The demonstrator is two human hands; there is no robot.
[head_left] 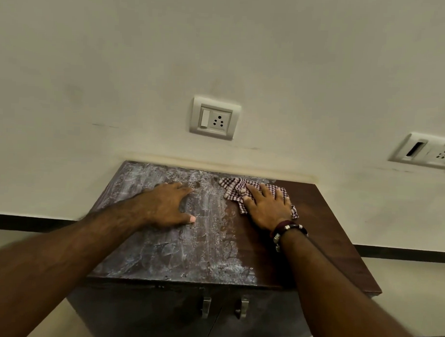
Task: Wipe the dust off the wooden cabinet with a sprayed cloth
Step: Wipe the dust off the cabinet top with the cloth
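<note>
A dark wooden cabinet stands against the wall. The left and middle of its top carry a grey-white film of dust; the right part shows bare brown wood. My right hand, with beaded bracelets at the wrist, presses flat on a red-and-white checked cloth near the back edge, at the border between the dusty and the bare wood. My left hand lies palm down on the dusty part, fingers spread, holding nothing.
A wall socket with a switch sits above the cabinet, and a second socket plate is at the far right. Two metal handles hang on the cabinet's front doors. A dark skirting strip runs along the wall base.
</note>
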